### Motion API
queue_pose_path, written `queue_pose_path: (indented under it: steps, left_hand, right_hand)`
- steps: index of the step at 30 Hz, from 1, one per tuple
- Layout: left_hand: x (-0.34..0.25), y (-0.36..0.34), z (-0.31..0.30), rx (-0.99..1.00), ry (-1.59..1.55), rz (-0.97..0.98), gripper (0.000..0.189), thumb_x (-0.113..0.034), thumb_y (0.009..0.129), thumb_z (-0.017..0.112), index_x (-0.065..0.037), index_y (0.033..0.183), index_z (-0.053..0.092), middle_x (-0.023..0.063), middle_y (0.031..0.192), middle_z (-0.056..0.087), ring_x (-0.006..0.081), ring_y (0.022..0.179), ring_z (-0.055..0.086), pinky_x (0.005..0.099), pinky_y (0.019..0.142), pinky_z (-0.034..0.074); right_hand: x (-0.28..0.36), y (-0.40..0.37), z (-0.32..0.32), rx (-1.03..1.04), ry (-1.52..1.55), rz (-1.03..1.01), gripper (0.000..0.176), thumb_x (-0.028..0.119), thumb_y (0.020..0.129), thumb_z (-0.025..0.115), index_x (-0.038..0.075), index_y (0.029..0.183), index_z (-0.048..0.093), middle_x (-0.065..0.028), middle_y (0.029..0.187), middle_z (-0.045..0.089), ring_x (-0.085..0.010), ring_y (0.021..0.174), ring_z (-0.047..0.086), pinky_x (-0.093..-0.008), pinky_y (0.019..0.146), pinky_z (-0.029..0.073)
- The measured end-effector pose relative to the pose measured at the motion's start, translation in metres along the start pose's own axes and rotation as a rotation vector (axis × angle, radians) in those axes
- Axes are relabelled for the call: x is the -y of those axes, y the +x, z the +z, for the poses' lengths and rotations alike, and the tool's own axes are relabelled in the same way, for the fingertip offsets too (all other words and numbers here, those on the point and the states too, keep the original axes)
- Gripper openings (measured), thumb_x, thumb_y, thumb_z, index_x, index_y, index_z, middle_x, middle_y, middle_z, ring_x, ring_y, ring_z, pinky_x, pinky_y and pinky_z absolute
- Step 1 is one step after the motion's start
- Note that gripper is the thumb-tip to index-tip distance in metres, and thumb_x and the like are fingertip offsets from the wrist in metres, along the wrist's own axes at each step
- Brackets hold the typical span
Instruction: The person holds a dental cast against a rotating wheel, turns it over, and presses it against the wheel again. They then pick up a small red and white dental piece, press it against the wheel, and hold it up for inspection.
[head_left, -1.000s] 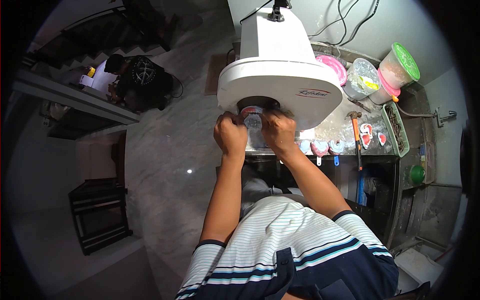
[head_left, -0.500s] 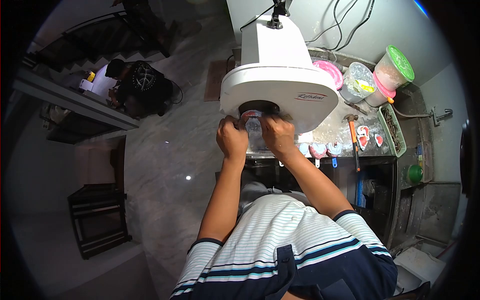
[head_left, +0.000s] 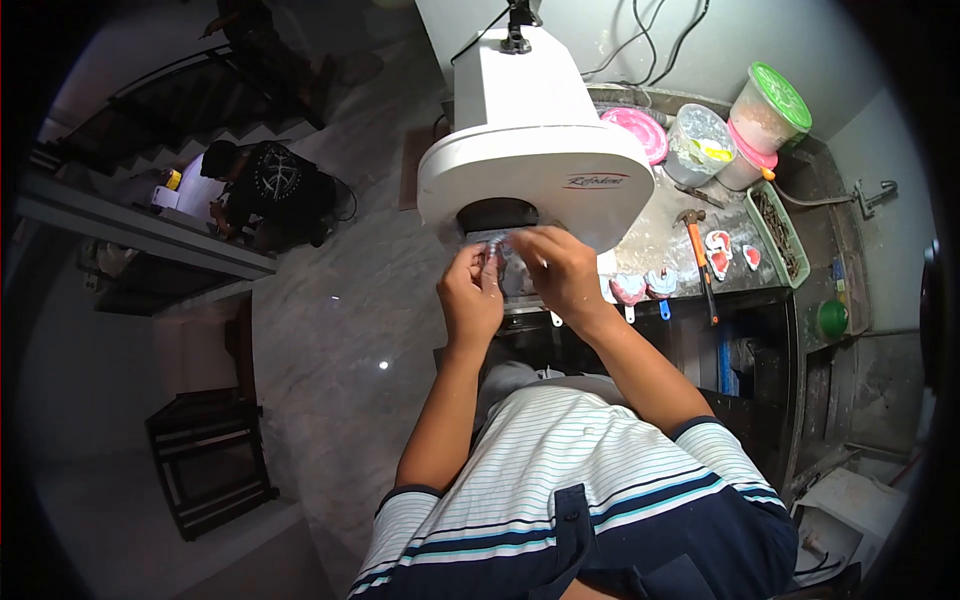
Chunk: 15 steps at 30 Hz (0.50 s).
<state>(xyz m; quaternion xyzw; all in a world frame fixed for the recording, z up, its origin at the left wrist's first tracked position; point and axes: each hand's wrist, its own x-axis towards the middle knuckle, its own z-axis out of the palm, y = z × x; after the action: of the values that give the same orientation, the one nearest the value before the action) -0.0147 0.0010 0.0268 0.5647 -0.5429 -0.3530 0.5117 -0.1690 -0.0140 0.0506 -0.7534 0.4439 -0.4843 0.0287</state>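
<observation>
Mold (head_left: 495,246): small, pale grey, outline mostly hidden by fingers, detail blurred. Pinched in left hand (head_left: 471,300), just outside the white machine's (head_left: 535,165) dark opening. Right hand (head_left: 563,270) fingertips right beside it; can't tell if gripping.

The machine housing (head_left: 540,178) looks smooth, the floor (head_left: 335,335) glossy and marble-like.

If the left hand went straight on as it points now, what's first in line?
Beyond the small piece it holds, the left hand would probably meet the white machine near its dark opening; depth is unclear.
</observation>
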Motion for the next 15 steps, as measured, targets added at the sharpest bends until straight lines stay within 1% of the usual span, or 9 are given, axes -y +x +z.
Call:
queue_pose_path:
  steps: [1,2,3,4,6,9,12,14,15]
  left_hand:
    - [0.002,0.003,0.003,-0.010,-0.185,-0.008,0.019,-0.007,0.099,0.069,0.008,0.109,0.063,0.0089,0.082,0.067,0.0141,0.062,0.063,0.0297,0.057,0.055]
    - [0.004,0.001,0.002,-0.005,-0.183,-0.005,0.019,-0.007,0.099,0.069,0.008,0.109,0.063,0.0089,0.082,0.067,0.0141,0.062,0.063,0.0297,0.057,0.055]
    - [-0.002,0.001,-0.003,0.064,-0.354,-0.139,0.019,-0.007,0.100,0.069,0.006,0.111,0.062,0.0097,0.084,0.068,0.0133,0.063,0.063,0.0278,0.054,0.053]
    - [-0.006,0.001,-0.005,0.135,-0.524,-0.274,0.020,-0.008,0.100,0.068,0.005,0.113,0.060,0.0104,0.087,0.068,0.0124,0.064,0.063,0.0259,0.050,0.052]
    - [-0.008,-0.004,-0.001,0.168,-0.559,-0.268,0.022,-0.008,0.100,0.068,0.003,0.117,0.058,0.0125,0.088,0.069,0.0139,0.064,0.064,0.0257,0.045,0.052]
    - [-0.026,-0.017,0.008,0.237,-0.678,-0.247,0.032,-0.006,0.101,0.067,0.006,0.127,0.054,0.0128,0.086,0.069,0.0135,0.064,0.064,0.0260,0.046,0.054]
    - [-0.035,-0.024,0.015,0.245,-0.710,-0.259,0.029,-0.010,0.103,0.065,0.006,0.125,0.056,0.0117,0.082,0.068,0.0134,0.059,0.063,0.0257,0.043,0.053]
    - [-0.043,-0.027,0.019,0.233,-0.625,-0.269,0.027,-0.012,0.103,0.065,0.004,0.123,0.058,0.0109,0.080,0.067,0.0131,0.058,0.062,0.0254,0.041,0.052]
    - [-0.045,-0.029,0.021,0.215,-0.543,-0.282,0.025,-0.014,0.104,0.065,0.003,0.121,0.059,0.0101,0.079,0.067,0.0128,0.056,0.062,0.0251,0.040,0.050]
  right_hand:
    - [0.006,0.002,-0.005,-0.029,0.180,0.226,0.017,0.009,0.088,0.075,0.007,0.105,0.075,-0.0095,0.089,0.073,-0.0230,0.072,0.070,-0.0348,0.066,0.056]
    - [0.009,0.002,-0.008,-0.059,0.362,0.449,0.017,0.011,0.092,0.075,0.006,0.108,0.076,-0.0105,0.093,0.075,-0.0206,0.075,0.072,-0.0326,0.068,0.057]
    - [0.002,-0.001,-0.007,-0.036,0.460,0.562,0.021,0.018,0.095,0.076,0.003,0.110,0.076,-0.0114,0.096,0.078,-0.0151,0.079,0.072,-0.0285,0.070,0.056]
    - [-0.003,-0.006,-0.005,-0.041,0.460,0.561,0.021,0.018,0.095,0.076,0.003,0.110,0.076,-0.0114,0.096,0.078,-0.0151,0.079,0.072,-0.0285,0.070,0.056]
    - [-0.009,-0.011,-0.007,0.182,0.789,0.841,0.020,0.017,0.097,0.076,-0.002,0.105,0.074,-0.0059,0.092,0.076,-0.0084,0.077,0.066,-0.0257,0.062,0.051]
    - [-0.004,-0.012,-0.019,0.241,0.882,0.895,0.020,0.019,0.096,0.078,-0.001,0.099,0.074,-0.0025,0.083,0.072,-0.0060,0.069,0.061,-0.0227,0.057,0.047]
    - [-0.007,-0.019,-0.020,0.216,1.015,0.914,0.019,0.017,0.097,0.076,-0.001,0.090,0.073,-0.0005,0.075,0.068,-0.0051,0.063,0.057,-0.0228,0.053,0.044]
    - [-0.013,-0.025,-0.022,0.314,0.694,0.842,0.019,0.013,0.097,0.074,-0.002,0.086,0.073,-0.0002,0.071,0.066,-0.0049,0.062,0.056,-0.0234,0.052,0.043]
    - [0.003,-0.015,-0.036,0.278,0.646,0.800,0.018,0.011,0.096,0.073,-0.002,0.083,0.072,0.0004,0.067,0.064,-0.0050,0.062,0.055,-0.0245,0.052,0.041]
